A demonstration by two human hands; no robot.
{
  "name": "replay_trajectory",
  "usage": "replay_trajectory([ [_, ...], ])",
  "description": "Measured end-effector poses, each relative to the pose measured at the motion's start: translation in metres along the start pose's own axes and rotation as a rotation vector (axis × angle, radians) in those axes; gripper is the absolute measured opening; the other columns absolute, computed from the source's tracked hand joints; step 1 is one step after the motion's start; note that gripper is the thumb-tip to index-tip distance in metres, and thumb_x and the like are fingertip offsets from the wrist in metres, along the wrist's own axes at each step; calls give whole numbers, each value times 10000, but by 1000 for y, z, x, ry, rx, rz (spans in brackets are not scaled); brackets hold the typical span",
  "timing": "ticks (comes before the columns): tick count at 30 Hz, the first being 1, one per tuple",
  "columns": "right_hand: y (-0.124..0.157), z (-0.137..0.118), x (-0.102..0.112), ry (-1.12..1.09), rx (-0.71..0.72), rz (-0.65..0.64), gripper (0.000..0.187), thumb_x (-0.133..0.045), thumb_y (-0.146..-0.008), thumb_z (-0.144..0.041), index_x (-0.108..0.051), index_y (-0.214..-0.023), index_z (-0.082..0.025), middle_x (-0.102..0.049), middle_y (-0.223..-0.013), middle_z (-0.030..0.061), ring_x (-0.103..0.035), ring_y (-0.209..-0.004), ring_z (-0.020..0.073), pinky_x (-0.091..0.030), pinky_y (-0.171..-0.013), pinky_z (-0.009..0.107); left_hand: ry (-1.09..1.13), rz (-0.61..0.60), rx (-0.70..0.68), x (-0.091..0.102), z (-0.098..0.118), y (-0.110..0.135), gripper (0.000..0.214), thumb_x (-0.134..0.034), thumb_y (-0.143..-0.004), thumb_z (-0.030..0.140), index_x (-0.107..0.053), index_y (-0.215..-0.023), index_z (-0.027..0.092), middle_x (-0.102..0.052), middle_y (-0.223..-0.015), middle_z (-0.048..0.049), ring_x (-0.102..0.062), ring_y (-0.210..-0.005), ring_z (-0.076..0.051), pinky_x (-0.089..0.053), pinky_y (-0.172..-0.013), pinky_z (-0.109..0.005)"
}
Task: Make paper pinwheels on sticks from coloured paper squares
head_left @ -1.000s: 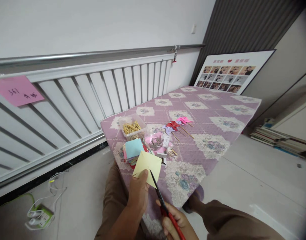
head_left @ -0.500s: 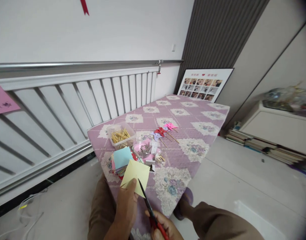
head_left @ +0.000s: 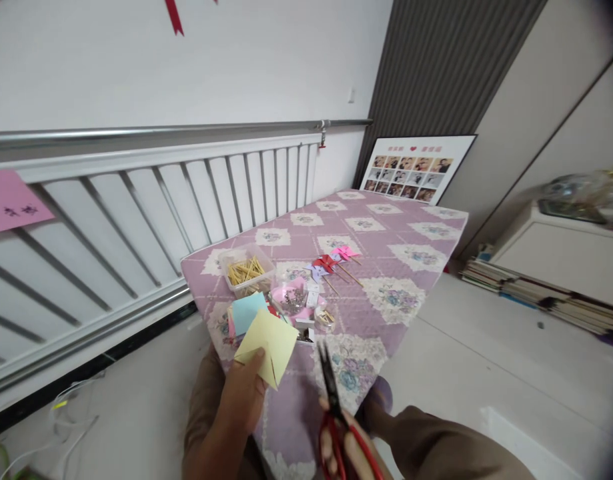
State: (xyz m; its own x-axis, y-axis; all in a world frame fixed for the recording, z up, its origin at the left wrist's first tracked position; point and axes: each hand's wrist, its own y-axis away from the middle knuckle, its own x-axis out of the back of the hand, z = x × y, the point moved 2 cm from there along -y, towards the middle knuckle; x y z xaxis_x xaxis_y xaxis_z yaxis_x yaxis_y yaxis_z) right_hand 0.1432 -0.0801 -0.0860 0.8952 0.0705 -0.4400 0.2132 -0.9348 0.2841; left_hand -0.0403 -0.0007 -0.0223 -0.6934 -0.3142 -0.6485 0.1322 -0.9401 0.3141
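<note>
My left hand point(head_left: 243, 395) pinches a pale yellow square of paper point(head_left: 269, 343) by its lower edge and holds it up over the near end of the purple quilted mat point(head_left: 386, 260). A cut runs into the paper from its lower corner. My right hand point(head_left: 349, 450) grips red-handled scissors point(head_left: 333, 400). Their dark blades point up and stand slightly apart, to the right of the paper and clear of it. Behind the paper lies a stack of coloured paper squares point(head_left: 246, 312) with a blue one on top.
On the mat stand a clear box of wooden sticks point(head_left: 246, 272), a small dish of pins point(head_left: 291, 299) and finished paper pinwheels point(head_left: 331, 263). A white slatted radiator point(head_left: 136, 213) runs along the left. A photo board point(head_left: 411, 170) leans at the far end. Books point(head_left: 536, 297) are stacked on the floor at right.
The scissors have come out of the yellow paper and moved right, blades now apart. My left hand still holds the paper, shifted slightly right. The camera has turned a little.
</note>
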Motion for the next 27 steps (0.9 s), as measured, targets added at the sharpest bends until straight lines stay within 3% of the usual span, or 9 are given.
replay_trajectory([
  [4,-18,-20,0,-117,91,106,662,-671,-767,-566,-472,-1304,-235,-644,-829,47,-579,-657,171,-432,-490,244,-32,-152,145,-2,5,11,298,-766,-638,219,-709,-929,194,-743,-883,-111,-694,-875,-288,-551,-727,-361],
  [9,-31,-45,-16,-158,90,28,723,-736,-756,-446,-397,-1359,-235,-655,-851,12,-539,-509,102,-430,-485,237,-167,-320,312,2,5,24,355,-810,-572,224,-740,-906,129,-742,-834,-147,-697,-810,-319,-538,-652,-359],
  [11,-30,-52,-27,-137,85,-20,733,-764,-729,-400,-410,-1348,-226,-669,-920,38,-578,-561,130,-459,-519,260,-196,-375,348,2,5,26,406,-830,-554,237,-740,-932,119,-739,-845,-166,-694,-824,-337,-537,-659,-380],
  [13,-29,-56,-38,-86,78,-40,678,-761,-730,-367,-441,-1311,-226,-675,-951,53,-607,-629,167,-477,-539,277,-224,-382,350,2,5,27,440,-849,-537,256,-739,-944,133,-738,-835,-169,-692,-828,-346,-538,-658,-394],
  [16,-28,-56,-47,-2,88,-21,516,-726,-763,-356,-502,-1211,-233,-661,-836,23,-579,-585,161,-436,-461,240,-216,-368,316,1,4,28,447,-839,-570,359,-736,-954,154,-734,-862,-166,-689,-845,-328,-538,-688,-395],
  [20,-34,-51,-45,-28,138,108,409,-706,-780,-371,-521,-1116,-230,-605,-707,-17,-515,-496,126,-415,-425,224,-86,-429,299,-2,-4,32,602,-785,-601,526,-704,-1070,156,-699,-1037,-192,-653,-925,-321,-516,-709,-372],
  [23,-37,-50,-44,-82,193,209,360,-693,-788,-404,-538,-1061,-229,-621,-721,-3,-545,-530,142,-455,-462,249,-62,-418,295,-2,-22,37,504,-802,-630,439,-707,-1053,182,-670,-1111,-171,-617,-957,-285,-487,-696,-324],
  [25,-37,-51,-45,-72,223,240,346,-673,-793,-444,-559,-1034,-222,-632,-697,9,-577,-553,173,-474,-468,271,-80,-363,249,-1,-38,38,303,-807,-655,334,-726,-901,176,-692,-929,-113,-612,-856,-210,-461,-686,-282],
  [27,-37,-49,-47,-43,253,263,358,-659,-793,-472,-572,-1030,-218,-631,-654,8,-596,-549,196,-484,-458,287,-64,-315,216,-1,-53,38,352,-827,-628,323,-710,-925,175,-670,-825,-62,-588,-757,-156,-442,-663,-260],
])
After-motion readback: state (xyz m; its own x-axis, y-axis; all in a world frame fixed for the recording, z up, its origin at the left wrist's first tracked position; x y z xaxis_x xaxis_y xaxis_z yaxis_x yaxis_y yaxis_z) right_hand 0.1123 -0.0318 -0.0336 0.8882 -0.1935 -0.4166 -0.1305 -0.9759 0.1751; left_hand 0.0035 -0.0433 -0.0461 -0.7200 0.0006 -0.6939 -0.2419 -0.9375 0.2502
